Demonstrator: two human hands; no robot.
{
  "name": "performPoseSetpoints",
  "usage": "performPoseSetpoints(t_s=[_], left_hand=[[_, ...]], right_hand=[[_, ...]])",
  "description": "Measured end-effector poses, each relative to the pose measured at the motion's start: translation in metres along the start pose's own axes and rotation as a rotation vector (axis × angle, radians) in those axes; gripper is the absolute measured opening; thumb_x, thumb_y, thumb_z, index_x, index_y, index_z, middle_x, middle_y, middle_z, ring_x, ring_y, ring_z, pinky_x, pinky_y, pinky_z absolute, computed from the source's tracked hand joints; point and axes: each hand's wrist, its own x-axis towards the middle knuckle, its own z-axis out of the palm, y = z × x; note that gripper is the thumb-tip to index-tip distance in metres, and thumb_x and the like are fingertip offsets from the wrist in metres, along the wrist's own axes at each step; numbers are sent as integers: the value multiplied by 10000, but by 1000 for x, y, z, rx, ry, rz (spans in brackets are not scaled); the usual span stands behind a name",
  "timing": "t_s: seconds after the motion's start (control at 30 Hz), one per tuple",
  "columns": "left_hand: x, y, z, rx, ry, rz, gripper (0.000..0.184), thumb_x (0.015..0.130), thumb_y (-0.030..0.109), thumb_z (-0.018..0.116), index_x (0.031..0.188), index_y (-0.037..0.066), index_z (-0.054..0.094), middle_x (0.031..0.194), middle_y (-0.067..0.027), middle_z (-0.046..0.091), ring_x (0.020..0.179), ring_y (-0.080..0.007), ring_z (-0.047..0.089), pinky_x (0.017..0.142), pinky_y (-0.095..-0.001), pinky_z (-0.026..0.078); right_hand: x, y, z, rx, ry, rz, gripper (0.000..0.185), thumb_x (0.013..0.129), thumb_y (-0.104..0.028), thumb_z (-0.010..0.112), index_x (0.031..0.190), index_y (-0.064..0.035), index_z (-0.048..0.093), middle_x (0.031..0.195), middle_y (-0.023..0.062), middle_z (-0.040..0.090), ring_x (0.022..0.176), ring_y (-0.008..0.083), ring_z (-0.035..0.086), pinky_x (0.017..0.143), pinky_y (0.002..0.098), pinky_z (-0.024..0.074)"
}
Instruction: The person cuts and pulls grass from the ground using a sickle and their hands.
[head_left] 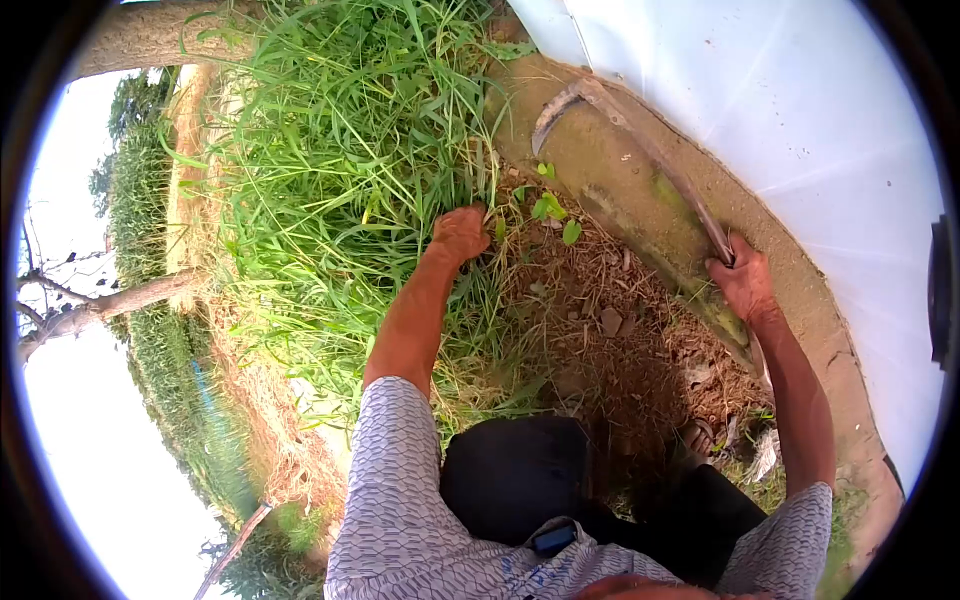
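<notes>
My left hand (462,232) is closed at the edge of the tall green grass (340,150), its fingers around stems near the ground. In my right hand (742,280) is the end of the long wooden handle of a sickle (665,165). The sickle's curved blade (552,115) lies over the earthen ledge at the upper middle, apart from my left hand. A few broad-leaved sprouts (549,207) grow between the grass and the ledge.
Bare soil with dry straw (610,320) lies between my arms. A white plastic sheet (780,110) rises beyond the earthen ledge (620,170) on the right. Tree trunks (140,298) stand on the left, and my dark-clad knee (515,470) is below.
</notes>
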Motion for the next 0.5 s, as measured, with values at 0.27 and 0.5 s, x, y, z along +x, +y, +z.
performPoseSetpoints(t_s=[0.27, 0.5], left_hand=[[9, -15, 21, -83, 92, 25, 352, 795, 170, 580, 1106, 6, 566, 1041, -189, 652, 1016, -341, 615, 891, -429, 487], [-41, -17, 52, 110, -102, 146, 192, 804, 156, 579, 941, 31, 629, 944, -159, 663, 950, -318, 639, 850, -411, 501]], right_hand=[[1, 3, 4, 29, 18, -52, 203, 800, -175, 617, 866, -20, 504, 605, 93, 503, 510, 180, 489, 523, 381, 467], [4, 13, 6, -82, 79, -149, 223, 822, -189, 637, 890, -17, 513, 620, 75, 514, 505, 154, 502, 489, 351, 451]])
